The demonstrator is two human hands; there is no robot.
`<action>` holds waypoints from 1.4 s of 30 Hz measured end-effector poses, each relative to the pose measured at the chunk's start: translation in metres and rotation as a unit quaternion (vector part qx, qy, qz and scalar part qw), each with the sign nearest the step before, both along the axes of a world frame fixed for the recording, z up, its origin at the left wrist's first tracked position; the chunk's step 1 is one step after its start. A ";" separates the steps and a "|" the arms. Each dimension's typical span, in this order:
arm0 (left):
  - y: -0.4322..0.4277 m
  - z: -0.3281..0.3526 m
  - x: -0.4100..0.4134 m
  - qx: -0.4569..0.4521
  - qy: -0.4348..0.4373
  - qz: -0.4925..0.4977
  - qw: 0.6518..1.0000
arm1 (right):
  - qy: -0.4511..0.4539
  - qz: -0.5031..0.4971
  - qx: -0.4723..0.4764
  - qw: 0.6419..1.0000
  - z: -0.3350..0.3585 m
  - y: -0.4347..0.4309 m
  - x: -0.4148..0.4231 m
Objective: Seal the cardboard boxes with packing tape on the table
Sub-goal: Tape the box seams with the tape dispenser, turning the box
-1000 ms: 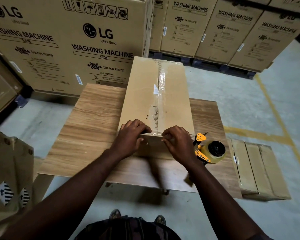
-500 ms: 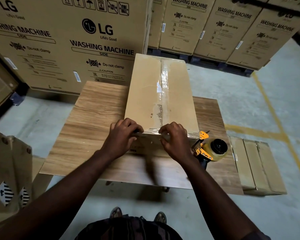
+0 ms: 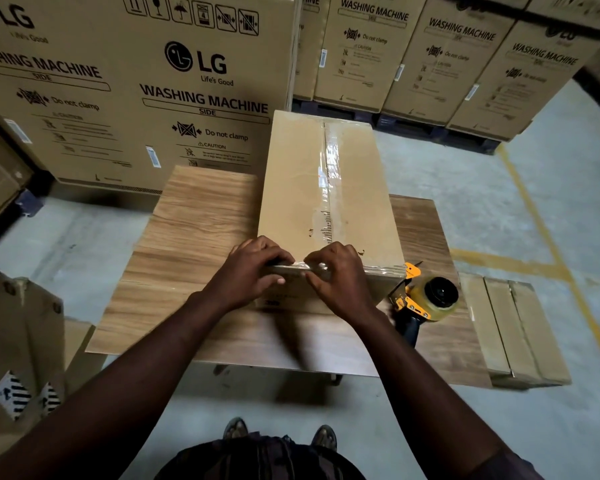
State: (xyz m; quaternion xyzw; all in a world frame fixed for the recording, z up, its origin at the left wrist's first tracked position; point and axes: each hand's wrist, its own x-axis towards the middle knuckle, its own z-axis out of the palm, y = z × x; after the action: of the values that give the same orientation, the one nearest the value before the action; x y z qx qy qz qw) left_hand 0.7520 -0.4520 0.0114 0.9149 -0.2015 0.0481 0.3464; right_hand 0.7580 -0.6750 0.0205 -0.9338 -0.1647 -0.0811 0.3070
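Cardboard box [image 3: 293, 188] edge hidden under left hand [image 3: 253, 271] and right hand [image 3: 342, 282], fingers gripping it

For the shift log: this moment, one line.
phase: pressing clear packing tape | left hand, right hand: grip near edge of brown cardboard box | yellow tape dispenser: on wooden table

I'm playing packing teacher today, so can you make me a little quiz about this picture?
1. True or false: the right hand holds the tape dispenser.
2. Where do the left hand and right hand grip the cardboard box? A) near top edge B) far end C) underneath
3. What shiny thing runs along the box's top seam?
Key: 1 false, it lies on the table; 2 A; 3 clear tape.
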 end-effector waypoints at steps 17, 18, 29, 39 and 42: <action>0.003 -0.016 -0.022 -0.256 0.103 0.230 0.933 | 0.018 -0.019 0.004 1.000 0.002 0.062 -0.004; -0.001 -0.019 -0.025 -0.265 0.117 0.246 0.925 | 0.023 -0.035 0.009 0.999 0.001 0.067 -0.004; -0.008 -0.039 -0.048 -0.291 0.163 0.229 0.914 | 0.035 -0.106 -0.080 0.990 0.005 0.089 -0.003; 0.009 -0.049 -0.038 -0.192 0.185 0.294 0.918 | 0.039 -0.061 -0.072 0.995 0.003 0.076 -0.004; -0.010 -0.041 -0.045 -0.178 0.180 0.219 0.942 | 0.046 -0.092 -0.067 0.992 0.004 0.084 -0.005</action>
State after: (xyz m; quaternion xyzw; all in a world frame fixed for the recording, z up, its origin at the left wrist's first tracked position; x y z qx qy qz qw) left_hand 0.7074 -0.4617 -0.0292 0.8532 0.0815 -0.0078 0.5152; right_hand 0.7535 -0.5911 0.0242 -0.9662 -0.0687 -0.0550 0.2422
